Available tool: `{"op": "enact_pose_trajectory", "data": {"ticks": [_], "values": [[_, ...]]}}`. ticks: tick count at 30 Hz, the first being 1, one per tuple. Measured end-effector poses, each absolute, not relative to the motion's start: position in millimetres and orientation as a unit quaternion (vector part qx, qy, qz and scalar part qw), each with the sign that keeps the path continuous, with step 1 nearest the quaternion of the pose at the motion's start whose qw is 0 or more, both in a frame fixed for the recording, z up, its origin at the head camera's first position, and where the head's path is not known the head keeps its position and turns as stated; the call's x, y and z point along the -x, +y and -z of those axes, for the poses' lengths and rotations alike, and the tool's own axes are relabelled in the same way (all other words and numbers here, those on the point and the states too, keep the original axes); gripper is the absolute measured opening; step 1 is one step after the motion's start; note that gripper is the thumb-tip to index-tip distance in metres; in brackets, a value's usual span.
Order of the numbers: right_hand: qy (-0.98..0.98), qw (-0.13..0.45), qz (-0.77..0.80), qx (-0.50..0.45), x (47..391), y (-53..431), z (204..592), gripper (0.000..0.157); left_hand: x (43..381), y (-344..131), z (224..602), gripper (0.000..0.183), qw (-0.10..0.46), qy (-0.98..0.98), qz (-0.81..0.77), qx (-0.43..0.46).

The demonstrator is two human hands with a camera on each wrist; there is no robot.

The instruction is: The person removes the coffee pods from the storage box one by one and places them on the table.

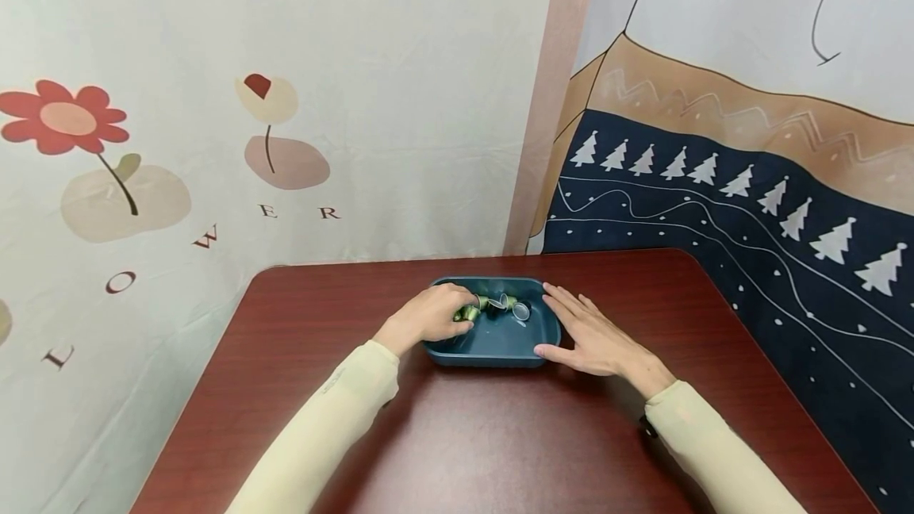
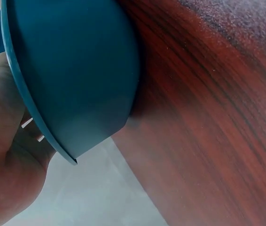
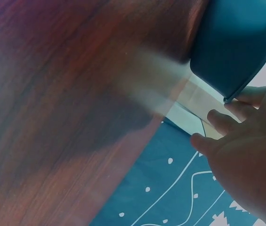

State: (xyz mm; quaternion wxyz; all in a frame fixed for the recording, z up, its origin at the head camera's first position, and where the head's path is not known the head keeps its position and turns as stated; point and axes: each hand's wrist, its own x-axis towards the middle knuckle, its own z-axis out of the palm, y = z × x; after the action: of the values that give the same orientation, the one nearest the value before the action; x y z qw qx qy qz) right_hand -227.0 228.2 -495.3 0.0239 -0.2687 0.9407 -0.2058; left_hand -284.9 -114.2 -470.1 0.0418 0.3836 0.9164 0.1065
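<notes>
A dark blue-green rectangular tray [image 1: 493, 343] sits on the table. Along its back part lie several small green pieces [image 1: 508, 301], some with clear or silvery round ends, such as the pale disc [image 1: 522, 311] at the right. My left hand [image 1: 428, 314] reaches over the tray's left rim, fingers bent down among the green pieces and thumb apart from them. I cannot tell whether it grips one; the tray wall [image 2: 76, 70] hides the fingertips in the left wrist view. My right hand [image 1: 596, 335] spreads along the right rim, fingers extended, with fingertips right at the edge in the right wrist view.
The tray stands toward the back of a red-brown wooden table [image 1: 457, 435]. Behind it hangs a pale cloth [image 1: 400, 101] printed with flowers and letters. A navy cloth [image 1: 643, 205] with white trees hangs at the right.
</notes>
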Motion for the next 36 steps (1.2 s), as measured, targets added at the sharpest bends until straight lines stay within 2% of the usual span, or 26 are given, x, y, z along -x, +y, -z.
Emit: {"op": "enact_pose_trajectory", "data": {"ticks": [18,36], "values": [[0.942,0.03,0.202,0.266,227,226,491,0.104,292,-111,474,0.038,0.062,0.921,-0.092,-0.372],[0.94,0.027,0.208,0.27,228,227,494,0.102,294,-112,482,0.031,0.054,0.923,-0.092,-0.371]]}}
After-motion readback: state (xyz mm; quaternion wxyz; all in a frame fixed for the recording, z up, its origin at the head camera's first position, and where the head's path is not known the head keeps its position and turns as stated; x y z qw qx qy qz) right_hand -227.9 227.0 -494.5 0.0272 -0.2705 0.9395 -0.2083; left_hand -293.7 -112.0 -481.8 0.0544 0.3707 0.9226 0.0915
